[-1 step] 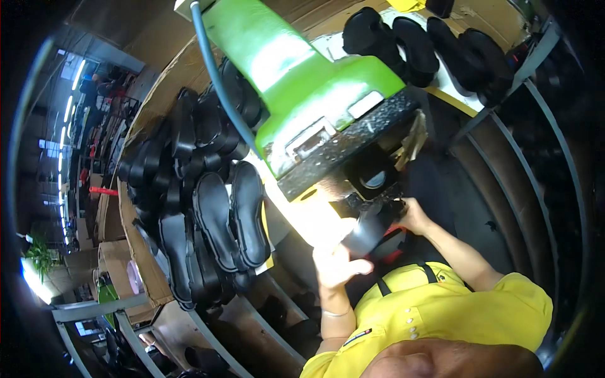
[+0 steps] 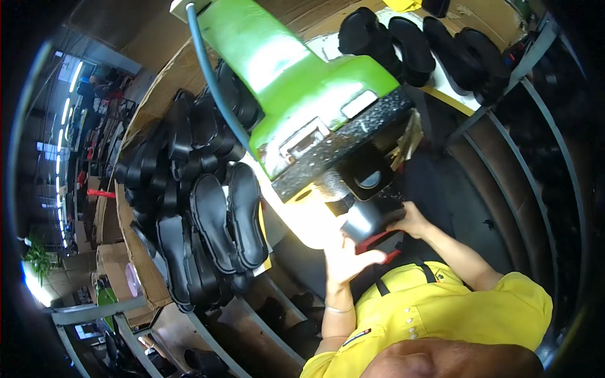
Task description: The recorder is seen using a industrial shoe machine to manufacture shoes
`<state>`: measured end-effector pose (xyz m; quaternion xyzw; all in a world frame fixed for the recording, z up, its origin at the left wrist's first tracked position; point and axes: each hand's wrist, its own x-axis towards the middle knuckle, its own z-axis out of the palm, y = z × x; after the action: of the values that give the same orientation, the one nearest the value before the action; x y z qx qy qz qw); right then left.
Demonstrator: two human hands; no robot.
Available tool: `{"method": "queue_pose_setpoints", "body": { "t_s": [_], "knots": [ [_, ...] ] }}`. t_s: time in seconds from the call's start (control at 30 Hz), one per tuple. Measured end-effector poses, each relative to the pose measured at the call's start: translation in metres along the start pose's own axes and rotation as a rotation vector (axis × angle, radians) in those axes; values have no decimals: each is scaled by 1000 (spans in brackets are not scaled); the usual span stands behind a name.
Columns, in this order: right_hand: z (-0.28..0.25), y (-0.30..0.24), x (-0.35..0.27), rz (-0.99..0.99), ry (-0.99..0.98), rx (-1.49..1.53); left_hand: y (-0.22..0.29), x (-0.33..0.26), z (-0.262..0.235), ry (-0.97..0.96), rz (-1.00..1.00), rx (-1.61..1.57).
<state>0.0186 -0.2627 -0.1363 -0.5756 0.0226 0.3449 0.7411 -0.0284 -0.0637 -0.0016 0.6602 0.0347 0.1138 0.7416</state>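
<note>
Here the left hand (image 2: 348, 257) and right hand (image 2: 413, 220) both clasp a dark shoe sole (image 2: 367, 220), fingers curled around it, just under the green machine (image 2: 302, 88). To the left, black soles (image 2: 208, 220) lie stacked on a cardboard-covered bench (image 2: 135, 252); more soles (image 2: 416, 38) rest far right.

Yellow short-sleeved polo shirt (image 2: 441, 302), dark strap edging at collar; small dark chest patch; thin bracelet (image 2: 339, 309) on left wrist
</note>
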Motion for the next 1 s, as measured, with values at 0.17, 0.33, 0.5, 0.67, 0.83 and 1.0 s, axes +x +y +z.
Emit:
{"method": "queue_pose_setpoints", "body": {
  "t_s": [0.17,0.33,0.5,0.67,0.83,1.0],
  "knots": [
    [11,39,-9,-49,-177,581,-20,35,55,8,-177,74],
    [11,21,-15,17,-159,504,-19,48,54,69,-14,34],
    [-36,39,-22,-117,138,680,-16,38,50,89,-33,-31],
    [-65,-34,-24,-350,441,703,-24,38,39,32,10,134],
    [-84,-116,-19,-546,390,303,-30,34,34,15,83,277],
    [-87,-160,-9,-557,290,97,-37,30,30,146,200,262]
  ]
}}
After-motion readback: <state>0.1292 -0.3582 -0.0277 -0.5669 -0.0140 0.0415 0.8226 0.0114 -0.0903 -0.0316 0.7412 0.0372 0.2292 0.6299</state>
